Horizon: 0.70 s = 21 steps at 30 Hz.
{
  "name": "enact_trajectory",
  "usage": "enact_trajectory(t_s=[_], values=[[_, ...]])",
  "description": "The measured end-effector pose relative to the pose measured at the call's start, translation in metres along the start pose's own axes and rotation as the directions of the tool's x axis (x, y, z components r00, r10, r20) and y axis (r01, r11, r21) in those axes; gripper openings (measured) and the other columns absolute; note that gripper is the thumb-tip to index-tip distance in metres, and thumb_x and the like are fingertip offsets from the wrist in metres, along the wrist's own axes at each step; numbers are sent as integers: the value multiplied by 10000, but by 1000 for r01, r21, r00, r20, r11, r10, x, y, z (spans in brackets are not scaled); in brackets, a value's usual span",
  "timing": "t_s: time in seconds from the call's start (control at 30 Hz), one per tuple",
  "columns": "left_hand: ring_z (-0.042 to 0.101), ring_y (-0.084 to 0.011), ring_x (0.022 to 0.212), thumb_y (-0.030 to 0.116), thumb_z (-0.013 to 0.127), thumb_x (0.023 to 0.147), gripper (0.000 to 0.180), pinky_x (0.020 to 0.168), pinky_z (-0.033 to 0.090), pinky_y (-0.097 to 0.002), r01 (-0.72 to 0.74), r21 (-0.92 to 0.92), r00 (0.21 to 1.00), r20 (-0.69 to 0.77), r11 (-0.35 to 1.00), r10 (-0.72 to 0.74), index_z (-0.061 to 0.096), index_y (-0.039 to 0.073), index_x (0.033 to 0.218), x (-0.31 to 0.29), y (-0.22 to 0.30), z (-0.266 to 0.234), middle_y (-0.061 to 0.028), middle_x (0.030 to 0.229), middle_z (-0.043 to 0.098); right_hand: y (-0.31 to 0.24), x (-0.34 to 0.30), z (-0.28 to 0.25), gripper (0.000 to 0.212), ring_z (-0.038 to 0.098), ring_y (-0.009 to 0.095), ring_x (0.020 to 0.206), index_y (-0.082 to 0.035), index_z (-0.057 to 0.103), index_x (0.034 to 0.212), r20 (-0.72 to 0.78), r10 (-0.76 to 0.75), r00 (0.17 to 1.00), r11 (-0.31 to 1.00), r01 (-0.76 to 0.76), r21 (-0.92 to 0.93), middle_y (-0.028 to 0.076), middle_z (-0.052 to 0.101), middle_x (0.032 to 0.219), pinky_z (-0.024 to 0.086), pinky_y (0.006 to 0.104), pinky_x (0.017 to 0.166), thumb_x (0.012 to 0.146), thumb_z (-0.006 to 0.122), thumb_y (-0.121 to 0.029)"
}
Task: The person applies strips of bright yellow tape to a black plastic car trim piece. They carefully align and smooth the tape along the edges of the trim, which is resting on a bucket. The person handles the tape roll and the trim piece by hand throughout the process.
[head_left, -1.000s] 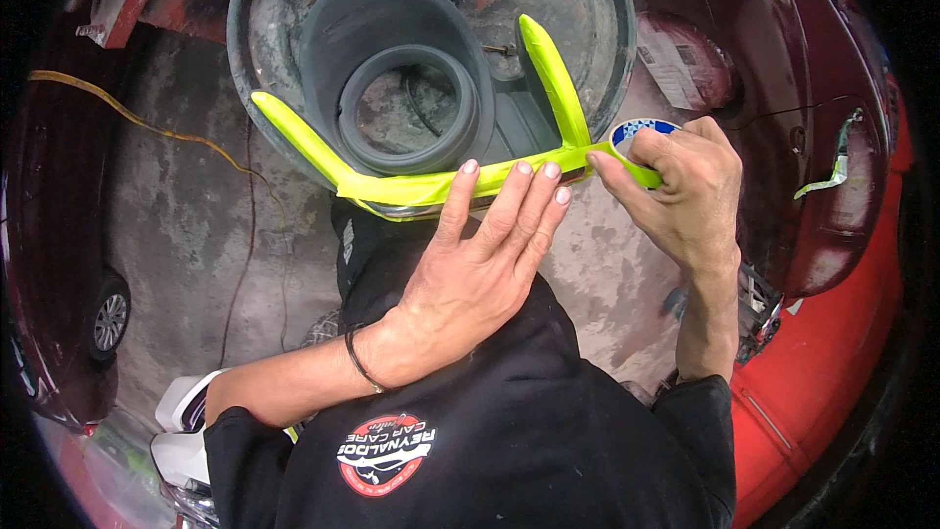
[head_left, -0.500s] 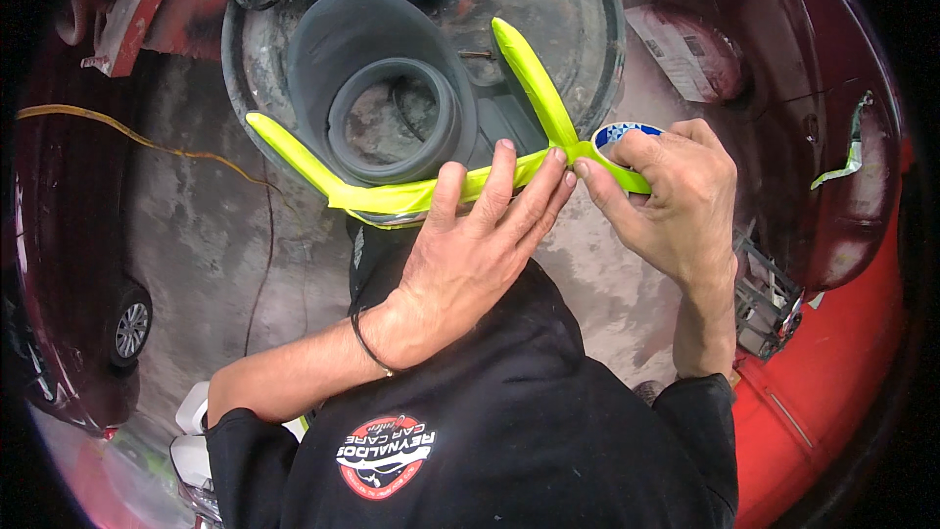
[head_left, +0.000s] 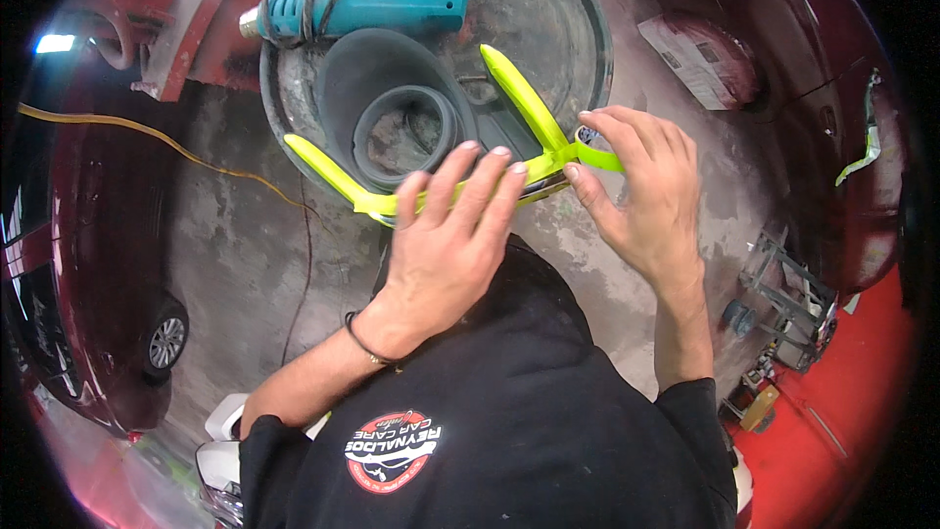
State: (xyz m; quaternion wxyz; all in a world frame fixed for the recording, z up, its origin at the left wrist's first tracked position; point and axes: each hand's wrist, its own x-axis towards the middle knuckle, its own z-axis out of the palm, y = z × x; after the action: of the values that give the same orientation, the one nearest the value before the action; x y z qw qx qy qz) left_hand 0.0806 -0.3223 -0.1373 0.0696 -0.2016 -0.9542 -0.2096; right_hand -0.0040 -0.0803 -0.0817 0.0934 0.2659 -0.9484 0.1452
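Note:
A grey plastic part (head_left: pixel 357 73) with a flared, round opening lies on a round drum top (head_left: pixel 583 34). Bright yellow-green tape (head_left: pixel 524 93) covers its near edge strip and the two prongs rising from that strip. Over the near strip my left hand (head_left: pixel 446 240) lies with its fingers stretched and slightly apart, blurred at the tips. A roll of yellow-green tape (head_left: pixel 599 157) hangs at the strip's right end, joined to the tape there. My right hand (head_left: pixel 651 181) is spread around this roll, thumb beside the strip and fingers above; whether it touches the roll is unclear.
A teal heat gun (head_left: pixel 392 0) with a coiled cord lies on the drum's far side. Dark red car bodies stand left (head_left: pixel 93 264) and right (head_left: pixel 832 108). An orange-yellow cable (head_left: pixel 157 127) crosses the left side. Metal equipment (head_left: pixel 788 299) stands at right, near a red surface (head_left: pixel 852 402).
My left fingers have slid leftward, away from the strip's right end. My right fingers have loosened from the tape roll and spread. The whole view has shifted slightly.

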Motion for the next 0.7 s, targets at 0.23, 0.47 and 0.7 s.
enact_trajectory(t_s=[0.23,0.47,0.7], values=[[407,-353,1645,312,891,915,734,1267,283,-585,30,99,1000,-9,995,-30,656,209,1603,-16,-46,-40,-93,1703,553,-50,-51,8,522,641,274,1191,-202,791,1383,-92,87,992,993,-94,-72,2,723,1262,416,472,1092,869,881,-163],[582,-304,1466,295,886,926,771,1244,320,-580,4,-32,999,38,999,-2,620,254,1648,-23,-59,-17,-92,1619,598,-88,-72,17,570,690,234,841,-189,764,1477,-55,207,977,965,-194,177,14,716,922,534,423,844,915,848,-143],[612,-297,1446,291,895,911,873,1259,349,-577,-73,-100,989,124,992,86,537,202,1702,-18,-74,-33,-117,1629,599,-114,-76,57,1017,705,356,587,-174,260,1837,212,538,816,829,-558,44,124,684,683,560,495,578,945,747,-117]])
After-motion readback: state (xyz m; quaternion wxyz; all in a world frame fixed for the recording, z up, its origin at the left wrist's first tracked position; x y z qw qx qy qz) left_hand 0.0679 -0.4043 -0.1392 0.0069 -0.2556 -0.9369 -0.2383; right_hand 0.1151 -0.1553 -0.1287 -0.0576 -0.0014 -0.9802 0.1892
